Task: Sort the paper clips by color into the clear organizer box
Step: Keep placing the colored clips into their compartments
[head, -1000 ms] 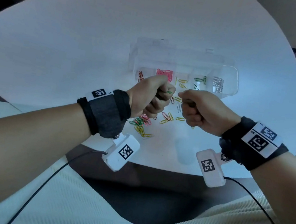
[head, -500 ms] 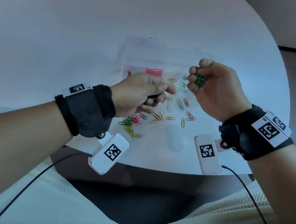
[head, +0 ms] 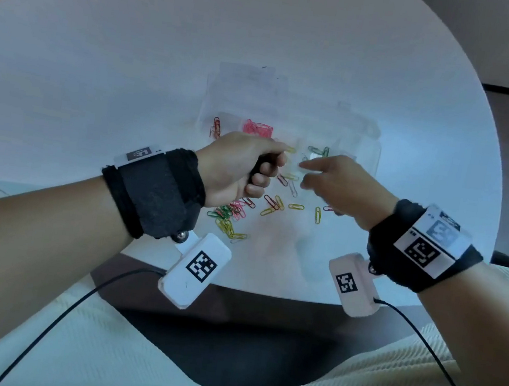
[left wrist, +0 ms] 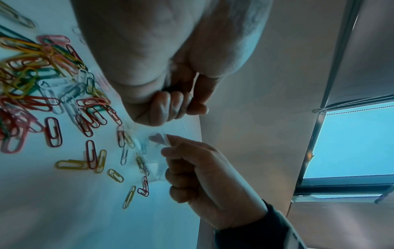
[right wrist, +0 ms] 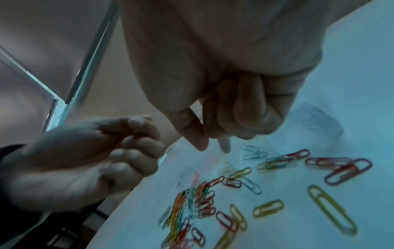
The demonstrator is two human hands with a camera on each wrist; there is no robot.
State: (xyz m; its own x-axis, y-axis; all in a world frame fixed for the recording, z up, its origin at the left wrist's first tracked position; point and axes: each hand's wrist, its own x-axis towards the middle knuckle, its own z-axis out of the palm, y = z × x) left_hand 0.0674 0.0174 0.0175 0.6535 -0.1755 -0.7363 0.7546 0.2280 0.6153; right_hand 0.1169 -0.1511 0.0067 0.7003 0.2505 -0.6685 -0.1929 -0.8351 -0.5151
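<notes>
Leftmost, the left hand (head: 244,165) is hovering above the white table (head: 99,81), its fingers curling into a loose fist with the thumb lying over the forefinger; whether anything is pinched inside I cannot tell. Under and just behind its wrist, a tangled heap of paper clips (head: 229,215) — green, pink, yellow, red — is lying on the tabletop, with single clips trailing rightward between the two hands, among them a yellow clip (head: 296,206). Beyond the knuckles, the clear organizer box (head: 291,126) is sitting near the table's middle, holding red clips (head: 217,125) in its leftmost compartment, pink clips (head: 258,128) next, and green clips (head: 318,151) farther right. Rightward, the right hand (head: 341,185) is reaching over the box's near edge, forefinger pointing out toward the left hand, remaining fingers bending loosely — it is blurred, and nothing shows in its grasp.
</notes>
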